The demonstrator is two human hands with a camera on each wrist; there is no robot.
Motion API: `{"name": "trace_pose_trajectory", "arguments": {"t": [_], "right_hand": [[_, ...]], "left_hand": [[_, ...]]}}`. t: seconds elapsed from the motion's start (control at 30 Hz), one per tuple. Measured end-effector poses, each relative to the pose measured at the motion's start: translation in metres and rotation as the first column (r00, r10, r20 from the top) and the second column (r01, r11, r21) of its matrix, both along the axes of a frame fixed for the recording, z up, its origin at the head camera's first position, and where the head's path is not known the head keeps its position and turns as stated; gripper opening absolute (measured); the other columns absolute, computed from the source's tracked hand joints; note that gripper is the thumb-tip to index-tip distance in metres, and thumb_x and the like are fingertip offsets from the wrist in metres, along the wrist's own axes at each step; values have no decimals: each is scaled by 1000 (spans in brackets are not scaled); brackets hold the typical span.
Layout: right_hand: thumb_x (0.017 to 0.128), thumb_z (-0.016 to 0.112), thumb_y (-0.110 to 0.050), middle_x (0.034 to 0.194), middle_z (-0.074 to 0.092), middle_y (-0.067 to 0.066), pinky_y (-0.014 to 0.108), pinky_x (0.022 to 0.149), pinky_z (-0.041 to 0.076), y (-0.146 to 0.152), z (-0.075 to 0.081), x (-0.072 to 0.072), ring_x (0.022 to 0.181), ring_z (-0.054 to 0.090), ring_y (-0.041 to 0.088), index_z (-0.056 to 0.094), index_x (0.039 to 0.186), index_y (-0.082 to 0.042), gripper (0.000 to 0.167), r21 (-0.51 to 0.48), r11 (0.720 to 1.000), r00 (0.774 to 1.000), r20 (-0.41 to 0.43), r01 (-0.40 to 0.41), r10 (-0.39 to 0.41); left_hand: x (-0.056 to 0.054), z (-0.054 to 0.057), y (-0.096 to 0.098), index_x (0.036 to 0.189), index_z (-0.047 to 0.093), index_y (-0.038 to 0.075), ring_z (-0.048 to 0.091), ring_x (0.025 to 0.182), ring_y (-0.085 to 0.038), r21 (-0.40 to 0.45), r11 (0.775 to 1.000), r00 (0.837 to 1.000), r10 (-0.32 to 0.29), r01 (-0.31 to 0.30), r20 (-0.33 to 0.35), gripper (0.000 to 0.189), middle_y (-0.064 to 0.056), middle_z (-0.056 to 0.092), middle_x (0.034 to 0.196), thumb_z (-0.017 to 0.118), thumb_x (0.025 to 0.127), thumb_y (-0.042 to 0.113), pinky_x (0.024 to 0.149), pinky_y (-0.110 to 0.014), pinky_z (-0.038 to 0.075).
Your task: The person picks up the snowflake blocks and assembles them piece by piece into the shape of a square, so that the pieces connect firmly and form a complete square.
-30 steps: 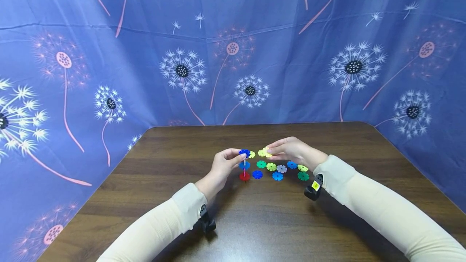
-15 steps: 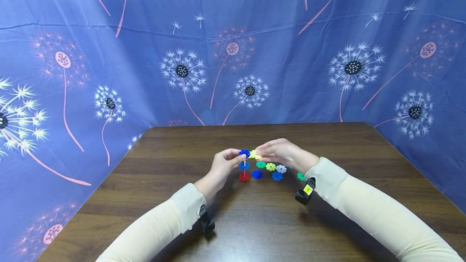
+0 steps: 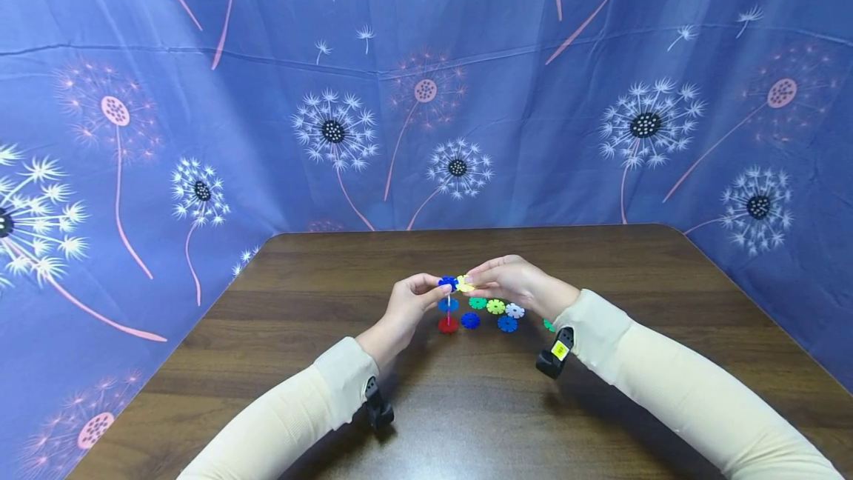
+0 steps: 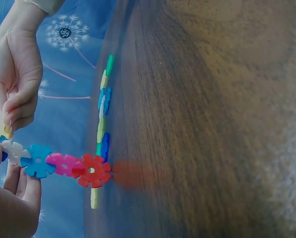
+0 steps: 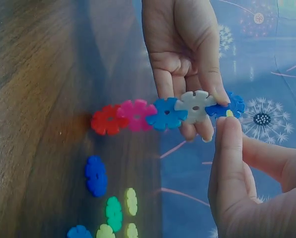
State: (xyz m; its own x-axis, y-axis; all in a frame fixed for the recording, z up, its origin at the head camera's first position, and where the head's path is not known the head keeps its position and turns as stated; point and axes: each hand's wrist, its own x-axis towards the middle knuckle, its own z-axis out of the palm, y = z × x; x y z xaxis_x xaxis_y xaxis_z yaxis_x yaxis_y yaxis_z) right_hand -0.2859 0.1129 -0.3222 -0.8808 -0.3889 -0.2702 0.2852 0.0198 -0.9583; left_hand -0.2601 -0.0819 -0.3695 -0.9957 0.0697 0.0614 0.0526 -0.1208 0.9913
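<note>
right hand [image 3: 520, 284] moved yellow disc [image 3: 462, 285] against blue disc [image 3: 449, 282]

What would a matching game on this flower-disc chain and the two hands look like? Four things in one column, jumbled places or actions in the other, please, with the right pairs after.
Column one
1. Left hand
2. Linked white disc
3. Red disc
4. Right hand

Column two
A. Lowest in the chain
B. Holds a yellow disc at the chain's upper end
C. Between the linked lighter blue disc and the linked dark blue disc
D. Pinches the linked dark blue disc

Right pairs: 1-D, 2-C, 3-A, 4-B
</note>
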Motion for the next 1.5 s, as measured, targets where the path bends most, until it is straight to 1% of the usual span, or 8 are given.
{"name": "trace_pose_trajectory", "arguments": {"t": [0.33,0.57,0.67,0.83,0.97,1.27,1.37,1.5], "right_hand": [[93,57,5,98,63,14,26,78,57,-11,2,11,77,68,14,48,129,16,38,-8,996,994,66,93,-92],[92,57,7,97,62,17,25,74,58,-18,2,13,74,69,15,47,126,18,38,-24,991,989,58,135,-133],[92,58,5,94,65,16,25,73,58,-17,1,14,73,70,15,48,127,18,38,-22,991,990,61,131,-129],[91,59,5,89,67,13,27,74,58,-16,4,18,74,71,16,49,124,18,37,-51,990,990,59,130,-127],[90,61,5,89,68,13,27,74,58,-16,6,19,74,71,16,52,123,18,36,-63,988,988,77,142,-137],[92,62,-1,108,65,20,33,84,56,-7,6,15,88,70,21,53,125,16,38,-81,993,993,87,90,-83],[93,63,-7,121,62,23,38,92,53,0,5,14,100,68,25,54,126,13,40,-43,998,997,58,54,-52],[92,66,-13,129,58,27,42,99,48,10,2,12,105,68,29,52,130,12,47,2,999,998,33,48,-48]], "left_hand": [[3,0,-1,74,66,11,65,71,-5,-22,1000,1000,1,-1,-9,16,6,68,73,71,85,-1,88,-41,54],[4,0,-3,76,65,6,65,71,-5,-17,1000,1000,0,0,-16,12,5,68,74,70,85,-1,78,-29,55],[3,-2,-5,88,67,2,66,76,-8,-53,998,1000,-25,24,-11,6,5,69,79,72,86,5,80,-31,56],[2,1,-4,113,68,3,67,84,-12,-163,984,995,-87,78,-48,31,-2,72,96,76,84,11,84,-36,54],[3,4,-2,116,69,8,67,84,-10,-226,969,990,-117,98,-73,36,-5,72,101,78,82,12,81,-32,55],[5,6,0,114,70,11,64,82,-9,-274,958,990,-108,81,-86,34,-3,73,99,79,81,18,82,-33,54],[4,5,0,114,70,12,64,82,-9,-276,958,991,-107,81,-82,34,-4,73,101,79,82,18,84,-37,54],[3,4,-1,115,70,12,65,83,-9,-281,956,991,-109,82,-79,35,-6,73,103,78,82,18,82,-33,54]]}}
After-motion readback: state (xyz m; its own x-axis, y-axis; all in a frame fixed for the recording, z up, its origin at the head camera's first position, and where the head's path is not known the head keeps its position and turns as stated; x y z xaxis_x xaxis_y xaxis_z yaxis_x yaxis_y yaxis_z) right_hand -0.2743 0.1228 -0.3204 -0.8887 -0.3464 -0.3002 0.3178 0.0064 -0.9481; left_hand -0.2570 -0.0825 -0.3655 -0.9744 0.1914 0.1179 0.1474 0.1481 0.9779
